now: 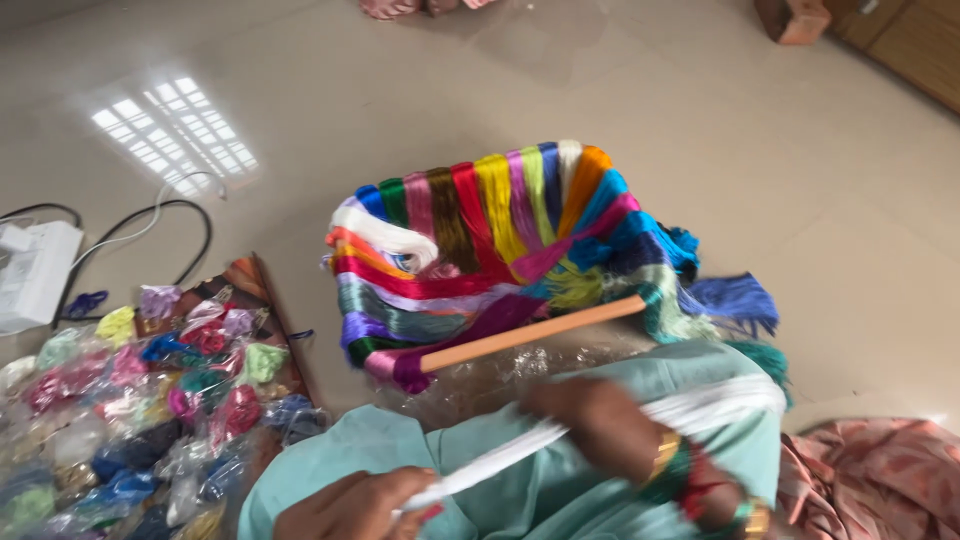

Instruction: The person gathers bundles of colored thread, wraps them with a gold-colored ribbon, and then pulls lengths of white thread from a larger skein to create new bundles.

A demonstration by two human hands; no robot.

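Head view, the only one we have: we're looking down at our lap, covered w/ pale green cloth, and both hands are on a bundle of white thread that runs diagonally from lower left up to the right, where it wraps over our knee. Our left hand sits at the bottom edge, fingers closed & pinching the lower end of the white thread. Our right hand is blurred but curled round the thread abt midway; gold, green & red bangles sit on that wrist. Just beyond the lap, on the floor, lies a big heap of silk thread skeins in many colours (red, yellow, green, blue, purple, white, pink), laid side by side like a fan, w/ a wooden stick lying across its near edge, touching the purple & green skeins. To the left, well apart from the hands, a pile of small clear packets holds more coloured thread. Further left we see a white box w/ black & white cables on the floor. Pink patterned fabric shows at bottom right, next to our knee.
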